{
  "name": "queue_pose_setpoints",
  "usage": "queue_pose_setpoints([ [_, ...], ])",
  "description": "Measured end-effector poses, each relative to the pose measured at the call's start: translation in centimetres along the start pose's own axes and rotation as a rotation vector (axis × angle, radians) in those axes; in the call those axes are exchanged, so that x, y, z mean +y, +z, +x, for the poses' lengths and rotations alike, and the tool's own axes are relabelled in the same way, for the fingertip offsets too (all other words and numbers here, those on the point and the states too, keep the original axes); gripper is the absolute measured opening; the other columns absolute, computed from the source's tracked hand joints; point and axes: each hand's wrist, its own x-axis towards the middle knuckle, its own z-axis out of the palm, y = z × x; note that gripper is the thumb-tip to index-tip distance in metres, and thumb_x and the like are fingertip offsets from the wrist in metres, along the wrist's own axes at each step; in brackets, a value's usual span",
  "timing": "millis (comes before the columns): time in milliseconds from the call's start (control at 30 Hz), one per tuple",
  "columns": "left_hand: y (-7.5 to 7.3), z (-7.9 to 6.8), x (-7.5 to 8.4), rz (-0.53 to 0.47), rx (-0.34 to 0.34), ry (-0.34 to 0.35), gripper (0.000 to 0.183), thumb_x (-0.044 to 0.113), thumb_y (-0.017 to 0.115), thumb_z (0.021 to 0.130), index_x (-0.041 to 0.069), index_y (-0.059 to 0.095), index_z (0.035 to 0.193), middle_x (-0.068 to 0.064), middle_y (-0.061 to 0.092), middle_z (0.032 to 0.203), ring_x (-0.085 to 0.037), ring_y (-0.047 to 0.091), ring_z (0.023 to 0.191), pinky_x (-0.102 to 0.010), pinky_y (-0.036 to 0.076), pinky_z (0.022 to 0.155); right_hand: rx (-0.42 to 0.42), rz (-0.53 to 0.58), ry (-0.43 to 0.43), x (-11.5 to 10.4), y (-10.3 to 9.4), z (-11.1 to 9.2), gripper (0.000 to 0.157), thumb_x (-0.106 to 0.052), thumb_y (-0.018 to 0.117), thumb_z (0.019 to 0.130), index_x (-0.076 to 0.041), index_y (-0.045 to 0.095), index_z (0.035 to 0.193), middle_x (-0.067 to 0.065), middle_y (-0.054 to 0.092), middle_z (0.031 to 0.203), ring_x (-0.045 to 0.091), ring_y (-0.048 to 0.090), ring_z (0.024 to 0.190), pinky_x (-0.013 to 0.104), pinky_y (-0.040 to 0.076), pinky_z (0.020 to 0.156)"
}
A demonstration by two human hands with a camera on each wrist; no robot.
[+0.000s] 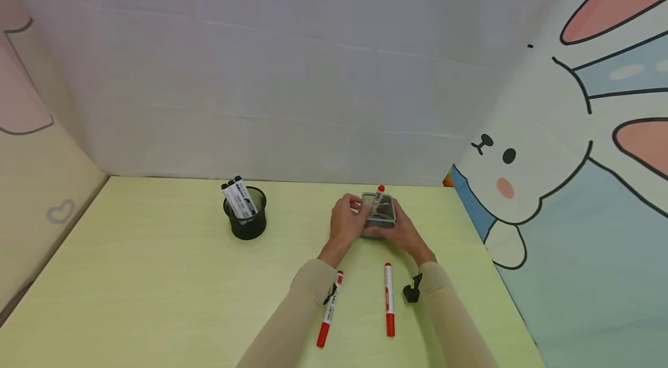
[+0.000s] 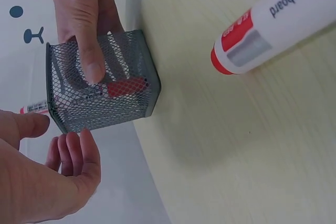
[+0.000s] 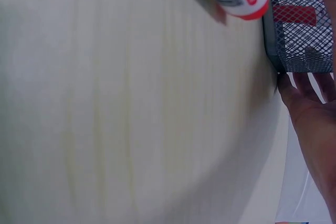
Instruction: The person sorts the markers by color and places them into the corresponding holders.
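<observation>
A grey square wire-mesh pen holder stands near the back right of the table, and a red-and-white whiteboard marker leans inside it, its red end above the rim. My right hand grips the holder from the right, with the thumb lying across the mesh front. On the other side is my left hand, its fingers loosely bent and nothing pinched. The left fingertips are right at the holder's side, and the left thumb is close to the rim and the marker's end.
Two red-and-white markers lie on the table: one marker by the left sleeve, another marker between the forearms. A round black mesh cup with several black-tipped markers stands to the left. A white backdrop rises behind the table.
</observation>
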Motion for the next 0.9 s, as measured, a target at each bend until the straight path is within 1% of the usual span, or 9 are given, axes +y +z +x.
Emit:
queue_pose_setpoints([
  [100,-0.3,0.0,0.0,0.002,-0.004,-0.012,0.014,0.011,0.07,0.094,0.002,0.068,0.104,-0.009,0.067,0.093,-0.023,0.065,0.081,-0.036,0.052,0.071,0.002,0.015,0.011,-0.1,0.0,-0.1,0.086,-0.015,0.088,0.083,-0.012,0.037,0.152,0.015,0.056,0.141,0.033,0.051,0.131,0.055,0.038,0.11],
  [167,-0.5,-0.1,0.1,0.001,-0.013,-0.012,0.014,0.012,0.07,0.094,0.002,0.068,0.104,-0.009,0.066,0.093,-0.023,0.065,0.082,-0.037,0.052,0.071,0.002,0.024,0.015,-0.1,0.0,-0.1,0.084,-0.014,0.087,0.083,-0.009,0.038,0.151,0.017,0.057,0.14,0.035,0.051,0.13,0.056,0.038,0.109],
  [300,-1.0,-0.3,0.1,-0.008,-0.041,-0.003,0.015,0.012,0.069,0.095,0.001,0.068,0.105,-0.011,0.067,0.093,-0.024,0.065,0.082,-0.038,0.052,0.071,-0.014,0.039,0.03,-2.2,-0.2,-0.9,0.079,-0.012,0.087,0.084,-0.003,0.04,0.148,0.022,0.057,0.137,0.037,0.053,0.126,0.056,0.038,0.108],
  [400,-1.5,-0.7,0.1,-0.003,-0.059,0.006,0.016,0.012,0.069,0.095,0.001,0.067,0.105,-0.01,0.067,0.093,-0.023,0.065,0.081,-0.037,0.053,0.07,-0.026,0.039,0.041,-3.7,-0.4,-1.5,0.079,-0.012,0.086,0.085,-0.001,0.039,0.147,0.022,0.057,0.135,0.037,0.053,0.125,0.056,0.039,0.108],
  [567,-2.3,-1.4,0.1,0.006,-0.077,-0.008,0.016,0.014,0.068,0.095,0.001,0.068,0.105,-0.009,0.068,0.094,-0.021,0.065,0.082,-0.036,0.053,0.07,-0.026,0.046,0.05,-4.0,-0.6,-1.8,0.081,-0.013,0.086,0.085,-0.002,0.038,0.15,0.02,0.055,0.138,0.038,0.051,0.129,0.057,0.037,0.109],
  [733,-3.2,-2.0,0.1,0.014,-0.07,-0.015,0.018,0.013,0.068,0.093,-0.001,0.068,0.104,-0.009,0.068,0.091,-0.022,0.066,0.081,-0.037,0.053,0.071,-0.027,0.041,0.036,-4.5,-0.6,-1.9,0.082,-0.012,0.085,0.086,-0.001,0.037,0.152,0.021,0.054,0.14,0.039,0.049,0.132,0.058,0.037,0.11],
  [900,-3.8,-2.5,-0.1,0.053,-0.089,-0.043,0.018,0.017,0.068,0.094,0.002,0.069,0.104,-0.007,0.068,0.092,-0.021,0.066,0.083,-0.037,0.053,0.073,-0.017,0.022,0.031,-4.6,-0.4,-2.0,0.082,-0.011,0.085,0.086,-0.002,0.036,0.151,0.022,0.054,0.14,0.039,0.05,0.132,0.058,0.037,0.111],
])
